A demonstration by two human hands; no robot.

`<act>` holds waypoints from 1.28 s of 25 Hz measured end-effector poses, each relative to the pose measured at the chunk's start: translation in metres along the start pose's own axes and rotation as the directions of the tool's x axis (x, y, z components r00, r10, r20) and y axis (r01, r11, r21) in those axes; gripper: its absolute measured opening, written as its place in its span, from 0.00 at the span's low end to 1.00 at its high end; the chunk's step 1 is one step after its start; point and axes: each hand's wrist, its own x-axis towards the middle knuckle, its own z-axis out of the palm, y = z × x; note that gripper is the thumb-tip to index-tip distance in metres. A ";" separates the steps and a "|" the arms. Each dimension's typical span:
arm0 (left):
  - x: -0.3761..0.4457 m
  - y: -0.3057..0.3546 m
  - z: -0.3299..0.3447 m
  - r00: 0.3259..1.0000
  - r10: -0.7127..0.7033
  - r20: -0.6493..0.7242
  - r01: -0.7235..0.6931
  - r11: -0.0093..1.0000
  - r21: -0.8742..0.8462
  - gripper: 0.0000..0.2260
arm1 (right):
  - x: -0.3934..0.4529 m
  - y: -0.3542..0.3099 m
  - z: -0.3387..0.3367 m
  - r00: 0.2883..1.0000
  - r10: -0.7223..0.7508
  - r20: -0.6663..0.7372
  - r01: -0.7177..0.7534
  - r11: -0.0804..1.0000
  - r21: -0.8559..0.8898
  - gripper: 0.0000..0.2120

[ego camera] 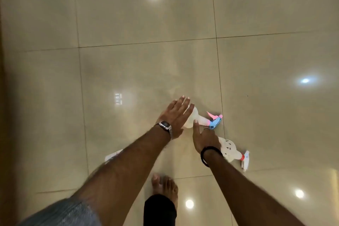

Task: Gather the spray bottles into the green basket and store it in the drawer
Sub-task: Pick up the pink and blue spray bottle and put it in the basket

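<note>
Three spray bottles lie on the glossy tile floor. One white bottle with a blue and pink trigger (201, 120) lies just past both hands. My left hand (176, 115) hovers over its base, fingers spread and holding nothing. My right hand (204, 138) reaches toward its neck, fingers extended, and I cannot tell whether it touches. A white spotted bottle with a red collar (232, 152) lies to the right, partly under my right wrist. Only the end of a third white bottle (112, 155) shows beside my left forearm. No green basket or drawer is in view.
Large beige floor tiles (146, 69) reflect ceiling lights. My bare foot (165, 185) stands just behind the hands. A dark wooden edge (2, 97) runs down the far left.
</note>
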 end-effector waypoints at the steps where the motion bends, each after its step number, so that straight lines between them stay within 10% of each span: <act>1: 0.009 0.002 0.003 0.999 0.019 0.037 -0.020 0.999 0.028 0.45 | 0.010 -0.005 0.008 0.994 0.088 0.067 -0.101 0.968 0.228 0.39; 5: 0.020 0.007 0.009 0.997 0.015 0.082 -0.014 1.000 -0.013 0.41 | 0.031 -0.028 0.016 0.863 0.165 0.478 -0.504 0.338 0.795 0.31; 8: 0.000 0.005 0.001 0.997 -0.036 0.072 0.039 0.998 -0.039 0.36 | 0.020 -0.046 0.015 0.830 0.107 0.547 -0.557 0.173 0.812 0.24; 13: -0.066 0.010 -0.039 0.991 -0.123 0.051 0.129 0.982 -0.140 0.34 | -0.039 -0.068 -0.006 0.895 0.112 0.432 -0.442 0.363 0.820 0.24; 19: -0.166 0.004 -0.141 0.934 -0.325 -0.147 0.260 0.903 -0.341 0.33 | -0.154 -0.103 -0.072 0.982 -0.189 0.024 0.119 0.707 0.697 0.19; 24: -0.247 -0.015 -0.209 0.773 -0.626 -0.103 0.428 0.634 -0.644 0.35 | -0.262 -0.154 -0.110 0.830 -0.553 -0.071 0.500 0.684 0.531 0.20; 32: -0.450 -0.052 -0.240 0.274 -0.950 -0.153 0.323 0.240 -0.916 0.32 | -0.450 -0.232 -0.058 0.446 -0.893 0.059 0.849 0.444 0.285 0.28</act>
